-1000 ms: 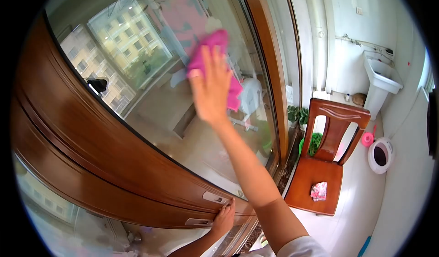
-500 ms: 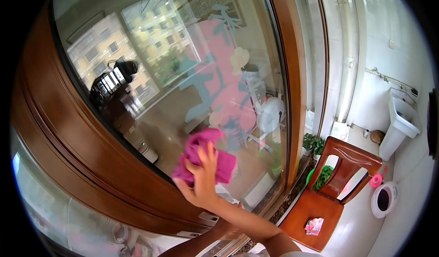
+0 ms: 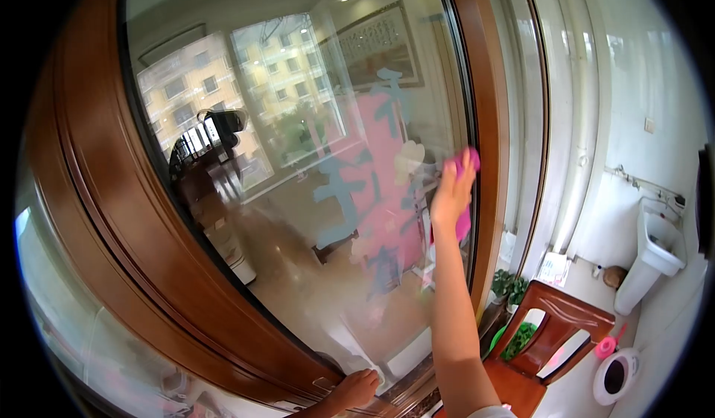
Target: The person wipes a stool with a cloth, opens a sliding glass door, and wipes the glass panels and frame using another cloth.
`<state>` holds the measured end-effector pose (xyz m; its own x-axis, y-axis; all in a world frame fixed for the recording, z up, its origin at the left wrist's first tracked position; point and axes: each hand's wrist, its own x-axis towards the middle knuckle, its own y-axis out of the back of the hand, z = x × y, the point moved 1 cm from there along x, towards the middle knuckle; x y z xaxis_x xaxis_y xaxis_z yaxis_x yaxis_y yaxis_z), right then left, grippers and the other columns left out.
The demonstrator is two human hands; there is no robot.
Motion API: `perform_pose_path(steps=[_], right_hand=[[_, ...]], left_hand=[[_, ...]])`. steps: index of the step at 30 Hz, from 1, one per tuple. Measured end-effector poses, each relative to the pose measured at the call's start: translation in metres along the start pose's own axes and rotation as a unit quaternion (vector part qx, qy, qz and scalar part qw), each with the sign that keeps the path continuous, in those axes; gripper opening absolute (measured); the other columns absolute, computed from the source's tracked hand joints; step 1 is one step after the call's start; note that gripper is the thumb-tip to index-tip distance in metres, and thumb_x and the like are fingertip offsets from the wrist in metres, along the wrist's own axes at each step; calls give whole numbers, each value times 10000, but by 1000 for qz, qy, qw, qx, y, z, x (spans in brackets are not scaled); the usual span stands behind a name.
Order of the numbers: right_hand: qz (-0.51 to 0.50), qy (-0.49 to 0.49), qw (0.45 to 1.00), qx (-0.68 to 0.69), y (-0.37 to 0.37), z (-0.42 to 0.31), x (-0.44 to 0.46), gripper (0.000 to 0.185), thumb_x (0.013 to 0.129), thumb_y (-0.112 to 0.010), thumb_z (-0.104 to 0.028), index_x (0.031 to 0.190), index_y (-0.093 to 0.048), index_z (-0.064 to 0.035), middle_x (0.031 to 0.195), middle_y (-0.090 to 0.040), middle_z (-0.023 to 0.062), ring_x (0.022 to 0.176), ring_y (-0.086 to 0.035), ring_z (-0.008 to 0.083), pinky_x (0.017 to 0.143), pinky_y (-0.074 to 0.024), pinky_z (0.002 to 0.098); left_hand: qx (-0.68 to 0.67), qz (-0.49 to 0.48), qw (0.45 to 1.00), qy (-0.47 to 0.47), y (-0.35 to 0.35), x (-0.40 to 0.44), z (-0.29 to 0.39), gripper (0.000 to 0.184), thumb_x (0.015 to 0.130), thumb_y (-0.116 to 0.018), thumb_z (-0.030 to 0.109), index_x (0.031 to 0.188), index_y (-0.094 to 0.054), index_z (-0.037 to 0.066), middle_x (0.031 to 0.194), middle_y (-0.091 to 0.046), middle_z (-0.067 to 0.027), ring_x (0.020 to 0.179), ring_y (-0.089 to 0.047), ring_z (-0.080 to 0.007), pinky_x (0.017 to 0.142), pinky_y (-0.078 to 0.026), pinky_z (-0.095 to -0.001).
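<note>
I see right hand (image 3: 453, 196) grasping magenta cloth (image 3: 463, 228) against glass pane (image 3: 287, 209), at right edge beside wooden frame (image 3: 490, 113); left hand (image 3: 357, 390) low, near bottom of pane, fingers curled, can't tell if gripping; chair (image 3: 570, 310) near right, back partly blocks leafy greens (image 3: 523, 337); potted plants (image 3: 503, 282) just left; sink (image 3: 655, 243) far right

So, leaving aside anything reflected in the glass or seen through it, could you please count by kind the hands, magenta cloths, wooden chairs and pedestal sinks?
Hands: 2 (left hand, right hand)
Magenta cloth: 1
Wooden chair: 1
Pedestal sink: 1
Total: 5
</note>
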<state>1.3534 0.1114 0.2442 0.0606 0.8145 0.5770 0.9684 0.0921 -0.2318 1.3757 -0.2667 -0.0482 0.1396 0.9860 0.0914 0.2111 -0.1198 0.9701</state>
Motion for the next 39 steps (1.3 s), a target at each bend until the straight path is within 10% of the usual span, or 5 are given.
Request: perform_pose_path(steps=[5, 12, 16, 26, 39], right_hand=[[-8, -113, 993, 26, 23, 24, -143, 676, 1051, -359, -488, 1599, -264, -105, 1654, -198, 220, 1549, -103, 386, 1222, -10, 557], [-288, 428, 852, 89, -5, -213, -178, 671, 966, -582, -304, 1567, -345, -121, 1631, -279, 168, 1530, -155, 417, 1206, -66, 631], [-153, 484, 855, 104, -49, -302, -93, 594, 972, -548, -301, 1517, -413, -108, 1590, -346, 175, 1502, -230, 412, 1202, -96, 646], [-7, 93, 996, -8, -18, -62, 36, 649, 1035, -392, -491, 1577, -325, -141, 1636, -293, 157, 1523, -219, 373, 1204, -125, 605], [142, -425, 894, 24, 86, 274, -392, 610, 1062, -377, -340, 1584, -269, -45, 1633, -245, 234, 1506, -253, 356, 1223, -180, 386]], left_hand=[[-129, -80, 988, 44, -14, -6, -4, 102, 861, -600, 192, 828, -576, 98, 832, -539, -44, 833, -570, -253, 770, -481, -352], [-64, -35, 997, -8, -65, -20, -13, 105, 838, -619, 174, 793, -558, 101, 768, -521, -51, 781, -593, -255, 691, -511, -378], [2, 29, 999, -32, -35, -18, -2, 87, 795, -620, 179, 759, -587, 107, 766, -541, -39, 799, -601, -224, 681, -519, -334], [-103, 46, 992, 57, 4, -2, 3, 78, 780, -635, 156, 741, -592, 105, 787, -553, -57, 820, -608, -242, 682, -536, -375], [-169, -86, 976, 106, -11, -29, 28, 197, 808, -658, 136, 961, -683, 15, 1120, -630, -164, 1151, -576, -306, 1119, -358, -525]])
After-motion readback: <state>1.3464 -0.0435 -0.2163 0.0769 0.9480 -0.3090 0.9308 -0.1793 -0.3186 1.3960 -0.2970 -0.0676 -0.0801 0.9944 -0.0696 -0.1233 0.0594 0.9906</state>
